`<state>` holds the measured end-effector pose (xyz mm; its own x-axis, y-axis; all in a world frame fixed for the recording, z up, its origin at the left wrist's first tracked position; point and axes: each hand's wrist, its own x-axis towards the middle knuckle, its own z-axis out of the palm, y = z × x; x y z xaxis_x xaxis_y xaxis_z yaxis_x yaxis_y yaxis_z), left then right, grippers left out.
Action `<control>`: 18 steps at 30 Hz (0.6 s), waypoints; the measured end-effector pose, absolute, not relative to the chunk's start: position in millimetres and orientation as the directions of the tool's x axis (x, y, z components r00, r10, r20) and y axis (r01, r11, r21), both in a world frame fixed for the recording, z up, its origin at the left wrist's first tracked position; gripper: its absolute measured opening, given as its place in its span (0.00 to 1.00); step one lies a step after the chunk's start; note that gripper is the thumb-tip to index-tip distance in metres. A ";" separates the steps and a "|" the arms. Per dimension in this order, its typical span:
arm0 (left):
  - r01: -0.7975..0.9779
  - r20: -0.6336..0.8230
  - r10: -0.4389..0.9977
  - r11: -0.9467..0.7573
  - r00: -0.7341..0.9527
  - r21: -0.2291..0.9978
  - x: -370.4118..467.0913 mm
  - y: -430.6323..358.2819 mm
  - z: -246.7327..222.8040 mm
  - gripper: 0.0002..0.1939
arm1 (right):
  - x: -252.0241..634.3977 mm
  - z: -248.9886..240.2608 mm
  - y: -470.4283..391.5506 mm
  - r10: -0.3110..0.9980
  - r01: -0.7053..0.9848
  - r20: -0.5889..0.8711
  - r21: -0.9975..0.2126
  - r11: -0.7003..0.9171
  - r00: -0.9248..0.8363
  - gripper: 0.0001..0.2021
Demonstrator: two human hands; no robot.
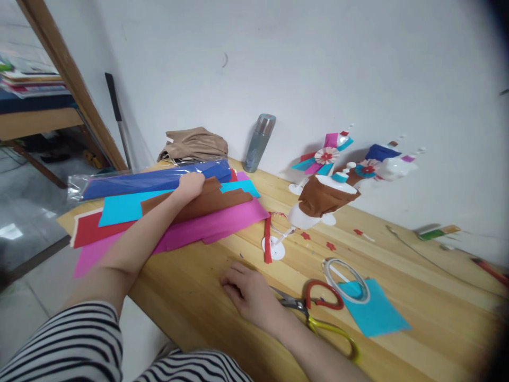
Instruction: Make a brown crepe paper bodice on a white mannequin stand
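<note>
My left hand (191,187) is closed at the upper edge of the brown cloth (226,200), its fingertips hidden behind the knuckles. Under and around that cloth lie a light blue sheet (123,208), a red sheet (95,229) and a pink sheet (222,220). Just behind is a blue roll in clear plastic (139,183). My right hand (248,291) rests on the wooden table (191,286) with loosely curled fingers and nothing visible in them. Scissors (298,303) with red and yellow handles lie beside its wrist.
White forms stand at the right, the nearest wrapped in brown cloth (324,196). A thermos (259,143) is by the wall. Right of the scissors, a tape roll (345,280) overlaps a light blue square (376,313). A red strip (268,241) touches a white base.
</note>
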<state>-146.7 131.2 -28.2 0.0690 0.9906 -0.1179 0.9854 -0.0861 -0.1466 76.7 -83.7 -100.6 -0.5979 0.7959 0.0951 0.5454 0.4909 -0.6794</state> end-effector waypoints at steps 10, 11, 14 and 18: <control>0.975 -0.187 0.975 -0.154 0.124 -0.157 -146.4 126.5 -22.1 0.19 | 75.9 -100.2 -83.8 0.798 0.558 0.089 -0.669 0.491 -0.596 0.09; 0.974 -0.192 0.972 -0.168 0.137 -0.154 -144.0 124.4 -20.0 0.18 | 76.0 -100.6 -84.0 0.799 0.561 0.085 -0.668 0.489 -0.595 0.08; 0.966 -0.220 0.958 -0.217 0.183 -0.141 -137.8 116.7 -12.6 0.16 | 76.2 -102.2 -84.3 0.800 0.569 0.077 -0.663 0.487 -0.595 0.08; 0.948 -0.278 0.924 -0.301 0.263 -0.104 -135.4 109.6 -3.7 0.18 | 75.8 -103.5 -83.7 0.803 0.573 0.065 -0.666 0.477 -0.593 0.09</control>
<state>-135.4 109.6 -3.7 0.2634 0.9239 -0.2776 0.9479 -0.3014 -0.1036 75.8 -83.7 -103.5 -0.5930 0.8026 0.0653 0.5727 0.4774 -0.6665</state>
